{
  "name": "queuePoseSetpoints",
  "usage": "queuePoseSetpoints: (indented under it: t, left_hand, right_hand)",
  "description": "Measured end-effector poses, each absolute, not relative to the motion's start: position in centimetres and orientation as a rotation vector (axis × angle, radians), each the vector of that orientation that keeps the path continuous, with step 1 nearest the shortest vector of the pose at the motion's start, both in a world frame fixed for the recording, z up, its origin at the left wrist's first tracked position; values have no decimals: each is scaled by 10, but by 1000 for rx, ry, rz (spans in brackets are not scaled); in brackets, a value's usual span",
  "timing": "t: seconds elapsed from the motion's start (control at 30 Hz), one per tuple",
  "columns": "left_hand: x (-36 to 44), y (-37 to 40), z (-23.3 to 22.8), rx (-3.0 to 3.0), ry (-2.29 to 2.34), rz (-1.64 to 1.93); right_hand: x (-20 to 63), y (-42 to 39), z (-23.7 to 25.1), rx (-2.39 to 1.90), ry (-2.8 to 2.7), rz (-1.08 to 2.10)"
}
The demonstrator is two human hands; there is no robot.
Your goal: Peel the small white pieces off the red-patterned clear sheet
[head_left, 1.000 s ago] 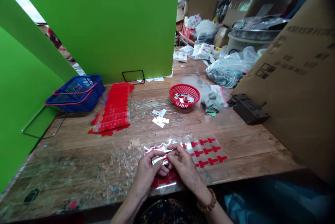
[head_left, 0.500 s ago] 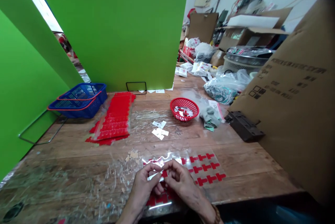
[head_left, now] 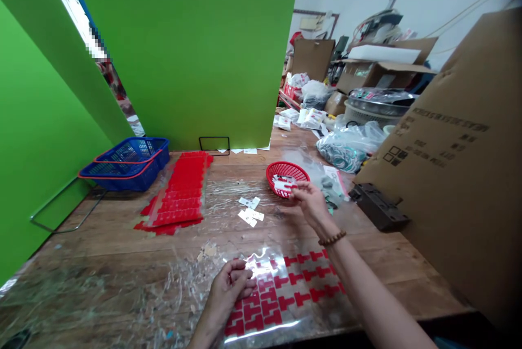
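Pinching a white piece, right hand (fingers closed).

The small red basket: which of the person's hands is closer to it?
The right hand, reaching out just at the rim of the red basket. The left hand lies far back near the table edge, on the sheet of red stickers.

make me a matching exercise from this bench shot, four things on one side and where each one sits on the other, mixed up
Things:
1. red basket
2. blue basket
3. left hand
4. stack of red sheets

Places:
A. at the left, beside the green board
B. on the clear sheet of red T-shaped pieces, at the near edge
C. just beyond the right hand
D. lying flat between the two baskets

Pairs: 1-C, 2-A, 3-B, 4-D
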State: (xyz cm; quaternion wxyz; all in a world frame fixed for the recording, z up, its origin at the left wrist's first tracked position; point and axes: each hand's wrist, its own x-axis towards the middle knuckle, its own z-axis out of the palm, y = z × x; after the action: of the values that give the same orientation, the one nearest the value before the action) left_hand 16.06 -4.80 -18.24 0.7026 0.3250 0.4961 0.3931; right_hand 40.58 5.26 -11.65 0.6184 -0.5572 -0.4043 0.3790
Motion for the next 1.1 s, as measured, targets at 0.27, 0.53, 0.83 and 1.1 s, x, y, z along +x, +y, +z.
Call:
queuePoseSetpoints:
  t: [0.27,0.53,0.83,1.1]
  left_hand:
    - [158,-46,-187,727,1082,817]
    - [156,-45,-189,744,1078,792]
    - [157,-45,-189,743,1066,797]
    - [157,-44,-159,623,1060,809]
  right_hand:
    - [389,68,-149,-1468,-1081,519]
    - [345,47,-177,-1514,-1576,452]
    - [342,52,-178,-1585,-1667,407]
    - [333,-24,-151,-1464,-1727,440]
